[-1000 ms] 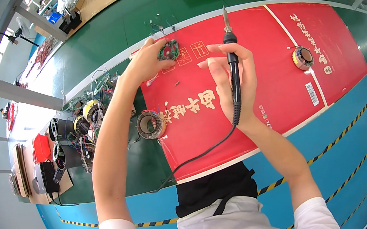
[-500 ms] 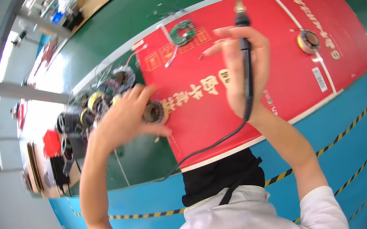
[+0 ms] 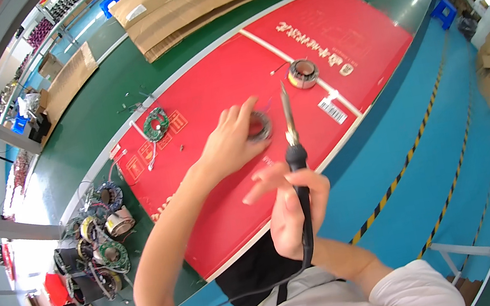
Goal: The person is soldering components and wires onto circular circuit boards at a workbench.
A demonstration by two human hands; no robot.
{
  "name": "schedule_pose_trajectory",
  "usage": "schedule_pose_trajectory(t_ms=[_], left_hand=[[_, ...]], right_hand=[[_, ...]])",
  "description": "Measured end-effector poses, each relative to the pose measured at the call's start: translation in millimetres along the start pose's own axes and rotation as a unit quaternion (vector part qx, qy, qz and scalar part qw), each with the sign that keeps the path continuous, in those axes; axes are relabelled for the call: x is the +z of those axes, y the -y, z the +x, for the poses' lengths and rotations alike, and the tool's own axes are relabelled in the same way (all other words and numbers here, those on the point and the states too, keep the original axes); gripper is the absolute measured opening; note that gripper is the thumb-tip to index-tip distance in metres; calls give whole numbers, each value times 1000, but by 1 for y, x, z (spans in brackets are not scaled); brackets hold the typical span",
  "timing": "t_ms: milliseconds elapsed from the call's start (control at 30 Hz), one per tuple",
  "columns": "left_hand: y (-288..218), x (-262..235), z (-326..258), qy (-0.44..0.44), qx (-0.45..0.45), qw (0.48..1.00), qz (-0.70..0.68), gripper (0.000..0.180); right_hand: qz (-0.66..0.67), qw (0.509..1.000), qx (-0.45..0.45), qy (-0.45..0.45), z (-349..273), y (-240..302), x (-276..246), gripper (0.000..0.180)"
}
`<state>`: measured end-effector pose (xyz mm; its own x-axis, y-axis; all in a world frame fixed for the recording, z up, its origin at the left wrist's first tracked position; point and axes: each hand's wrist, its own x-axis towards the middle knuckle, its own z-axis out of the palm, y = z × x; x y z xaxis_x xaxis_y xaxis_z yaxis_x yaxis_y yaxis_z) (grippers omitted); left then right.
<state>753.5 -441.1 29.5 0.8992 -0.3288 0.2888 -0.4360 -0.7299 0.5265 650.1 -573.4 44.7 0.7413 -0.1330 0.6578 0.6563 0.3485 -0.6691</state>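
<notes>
My left hand [image 3: 228, 146] is over the middle of the red printed board, its thumb and fingers round a small ring-shaped motor stator [image 3: 263, 125]. Much of that stator is hidden behind the fingers. In my right hand [image 3: 294, 213], nearer my body, a soldering iron [image 3: 295, 156] is held by its black handle, with the metal tip pointing up and away from me. Its black cord runs down across my lap to the left. A second stator [image 3: 304, 74], with copper-coloured windings, lies beyond the iron's tip on the white strip. A green ring-shaped circuit board [image 3: 156, 125] with wires rests at the left.
The red board [image 3: 230, 220] covers part of a green worktable [image 3: 102, 92]. At the left, several stators and wired circuit boards [image 3: 109, 253] are heaped beside a red box [image 3: 56, 289]. Cardboard sheets [image 3: 181, 5] are stacked at the far side. Blue floor [image 3: 376, 163] lies to the right.
My left hand has moved right from beside the heap onto the red board, with a stator in its fingers. My right hand still holds the soldering iron, now lower. The view has turned right.
</notes>
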Motion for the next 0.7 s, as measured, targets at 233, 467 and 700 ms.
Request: schedule_pose_trajectory(t_ms=[233,467,700], left_hand=[[7,60,87,-136,-89,977,-138,95],[-24,14,26,-108,-64,987,-100,65],[-49,-93,-159,-204,-307,925,-94,31]], right_hand=[[-38,998,24,-50,-12,14,-7,12],[0,999,41,-24,-25,-2,-26,16],[-42,988,111,95,-30,-20,5,26]])
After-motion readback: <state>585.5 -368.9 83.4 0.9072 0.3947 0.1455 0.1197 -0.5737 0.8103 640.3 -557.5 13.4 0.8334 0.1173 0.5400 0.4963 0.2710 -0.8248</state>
